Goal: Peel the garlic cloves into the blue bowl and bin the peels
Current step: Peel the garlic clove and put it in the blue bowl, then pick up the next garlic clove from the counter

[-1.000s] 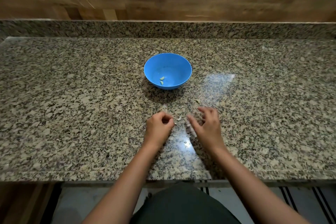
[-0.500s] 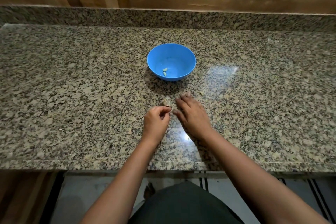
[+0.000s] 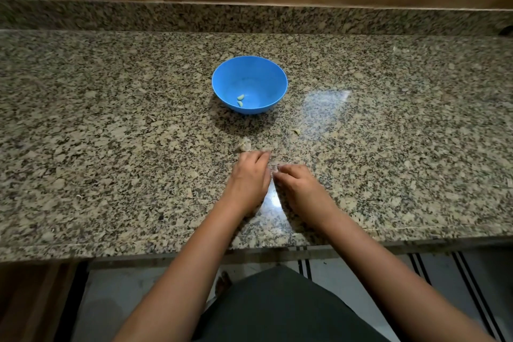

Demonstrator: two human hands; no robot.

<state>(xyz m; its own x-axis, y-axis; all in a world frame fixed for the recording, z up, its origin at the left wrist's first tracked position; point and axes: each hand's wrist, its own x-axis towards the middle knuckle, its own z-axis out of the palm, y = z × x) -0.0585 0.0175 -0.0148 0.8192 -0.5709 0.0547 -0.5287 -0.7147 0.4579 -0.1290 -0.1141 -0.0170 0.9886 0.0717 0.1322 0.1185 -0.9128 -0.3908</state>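
Observation:
The blue bowl [image 3: 222, 83] stands mid-counter with two peeled garlic cloves [image 3: 240, 100] in it. Just ahead of my hands, an unpeeled piece of garlic [image 3: 245, 145] lies on the granite. My left hand [image 3: 249, 178] lies palm down, its fingers stretched forward and its tips almost touching that garlic. Close beside it, my right hand [image 3: 298, 186] has its fingers curled down onto the counter, pinching pale garlic peels [image 3: 277, 167] at the fingertips. What lies under either palm is hidden.
A single scrap of peel [image 3: 296, 132] lies to the right, in front of the bowl. The granite counter [image 3: 111, 147] ends in a raised back ledge [image 3: 166, 18] below a wooden wall. Its front edge is near my body, with tiled floor [image 3: 125, 300] below. No bin is in view.
My right hand drew back from in front of the left and curled over the peels. My left hand uncurled and reached forward towards the garlic. The camera tilted slightly.

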